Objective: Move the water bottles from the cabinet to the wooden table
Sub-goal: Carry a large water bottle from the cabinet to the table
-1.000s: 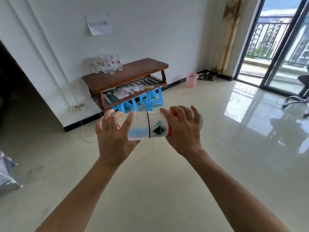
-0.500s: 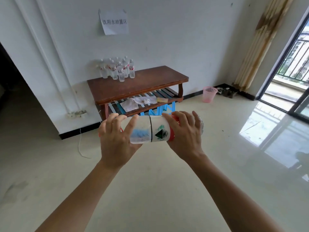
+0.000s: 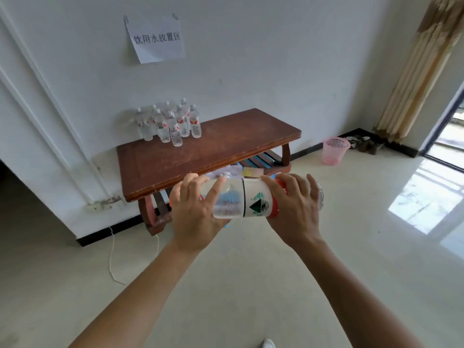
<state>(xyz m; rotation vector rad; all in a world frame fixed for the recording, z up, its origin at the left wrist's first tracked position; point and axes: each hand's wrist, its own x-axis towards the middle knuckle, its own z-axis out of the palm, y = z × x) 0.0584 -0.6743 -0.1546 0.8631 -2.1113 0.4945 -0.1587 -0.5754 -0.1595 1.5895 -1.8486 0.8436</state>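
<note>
Both hands, left hand and right hand, clasp the horizontal water bottle, likely heavy, smooth-walled, best gripped around its labelled middle.

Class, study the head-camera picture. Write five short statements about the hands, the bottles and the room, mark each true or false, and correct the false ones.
1. The left hand and right hand both grip one water bottle lying sideways. True.
2. The wooden table has no bottles on it. False: a cluster of bottles stands at its back left corner.
3. A pink basket stands on the floor to the right of the table. True.
4. The paper sign lies on the table. False: it hangs on the wall above the cluster.
5. The gripped bottle rests on the table. False: it is held in the air in front of it.
</note>
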